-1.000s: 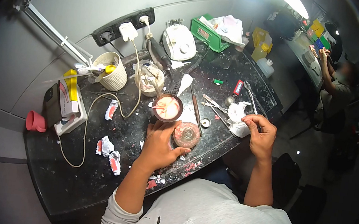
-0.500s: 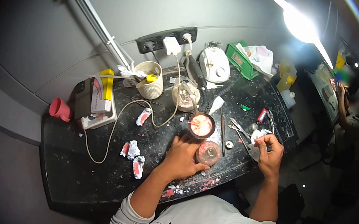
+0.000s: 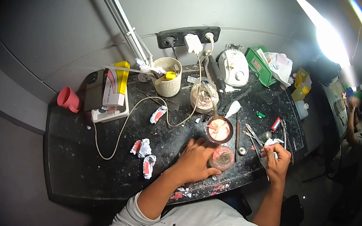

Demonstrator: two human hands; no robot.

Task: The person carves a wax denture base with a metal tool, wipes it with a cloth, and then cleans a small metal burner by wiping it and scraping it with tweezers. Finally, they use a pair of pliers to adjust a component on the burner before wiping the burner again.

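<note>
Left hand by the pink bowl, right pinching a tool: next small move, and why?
Probably bring the right hand and its thin tool across to the bowl of pink material; the left hand rests beside it, and the tool is apart from it.

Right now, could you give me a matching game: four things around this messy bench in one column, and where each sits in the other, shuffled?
1 pink cup
2 green box
3 bowl of pink paste
4 socket strip

A on the wall
B far left edge of the bench
C just beyond the left hand
D back right of the bench

Pairs: 1-B, 2-D, 3-C, 4-A.
</note>
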